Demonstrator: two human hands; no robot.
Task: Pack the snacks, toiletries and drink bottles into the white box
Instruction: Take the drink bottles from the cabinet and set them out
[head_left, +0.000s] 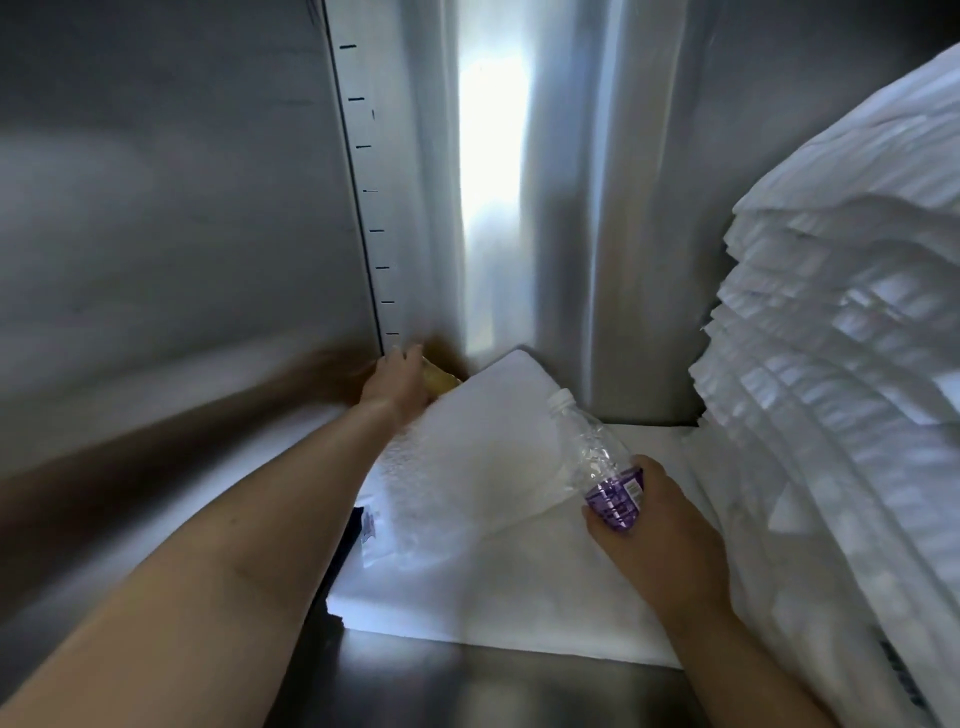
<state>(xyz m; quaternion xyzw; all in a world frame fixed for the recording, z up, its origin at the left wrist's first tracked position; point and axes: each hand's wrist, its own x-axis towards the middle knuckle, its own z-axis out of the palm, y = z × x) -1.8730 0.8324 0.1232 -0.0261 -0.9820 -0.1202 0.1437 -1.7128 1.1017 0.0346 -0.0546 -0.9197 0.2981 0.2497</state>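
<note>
The right hand (654, 530) gripped a clear drink bottle (597, 457) by its purple label, the bottle tilted with its white cap up and away, over a white foam panel (478, 447) that leaned on a flat white foam slab (498, 597). The left hand (397, 379) reached into the far corner against the steel wall (208, 208), touching a blurred yellowish item (440, 380); whether it gripped it could not be told. A stack of white foam pieces (831, 338) rose at the right of the metal surface (467, 691).
</note>
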